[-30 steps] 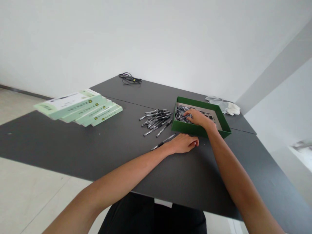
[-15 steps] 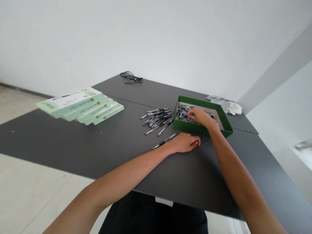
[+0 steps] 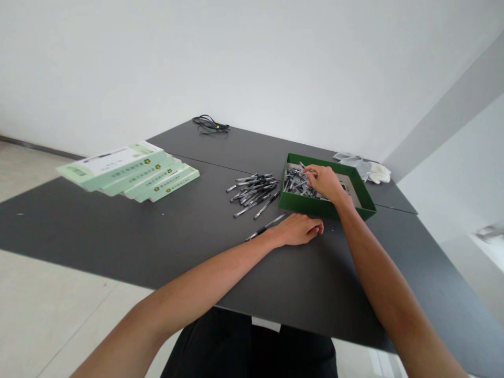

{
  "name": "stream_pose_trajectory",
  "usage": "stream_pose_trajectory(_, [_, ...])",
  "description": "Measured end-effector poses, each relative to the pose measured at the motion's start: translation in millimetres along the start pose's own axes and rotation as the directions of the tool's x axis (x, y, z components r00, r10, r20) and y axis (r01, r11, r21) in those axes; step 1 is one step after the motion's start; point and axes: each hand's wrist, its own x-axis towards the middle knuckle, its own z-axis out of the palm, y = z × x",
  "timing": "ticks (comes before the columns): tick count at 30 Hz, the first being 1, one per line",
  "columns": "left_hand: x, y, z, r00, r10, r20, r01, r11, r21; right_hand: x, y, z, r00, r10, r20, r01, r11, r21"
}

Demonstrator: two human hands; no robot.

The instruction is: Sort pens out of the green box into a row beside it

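My right hand is over a green cardboard box, its fingertips reaching down among a heap of black-and-silver pens. Whether those fingers grip a pen is hard to tell. My left hand rests on the dark table top in front of the box, fingers curled. A single black pen lies against its thumb side, partly hidden by the hand. Left of the box, a loose pile of similar pens lies on the table.
Pale green and white flat boxes lie fanned in a stack at the table's left. A black cable lies coiled at the far edge. White gloves lie behind the box. The table's edges drop to a pale floor.
My right hand has shifted toward the far side of the box, and the pens under it look slightly disturbed. My left hand and the single pen have not visibly moved.
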Motion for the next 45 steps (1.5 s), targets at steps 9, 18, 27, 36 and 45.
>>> stream_pose_trajectory(9, [-0.6,-3.4,1.6,0.999,0.030,-0.017,-0.030,0.999,-0.042,-3.8,-30.5,-22.4,0.978,0.000,-0.208,0.014,0.998,0.064])
stream_pose_trajectory(18, [4.0,-14.5,3.8,0.949,-0.169,-0.267,-0.055,0.745,-0.665,-5.7,-37.6,-29.2,0.986,-0.054,-0.160,0.114,0.915,0.388])
stream_pose_trajectory(27, [7.4,-21.1,4.9,0.884,-0.357,-0.301,-0.211,0.270,-0.939,-7.3,-45.0,-51.8,0.983,-0.158,0.091,0.017,0.577,0.817])
stream_pose_trajectory(36, [4.7,-13.5,6.4,0.853,-0.361,-0.378,-0.220,0.409,-0.886,-16.4,-28.4,-59.8,0.830,-0.352,0.433,-0.150,0.607,0.780])
stream_pose_trajectory(45, [1.1,-10.3,6.2,0.845,-0.308,-0.438,-0.186,0.599,-0.779,-14.7,-17.4,-62.1,0.829,-0.342,0.443,-0.193,0.568,0.800])
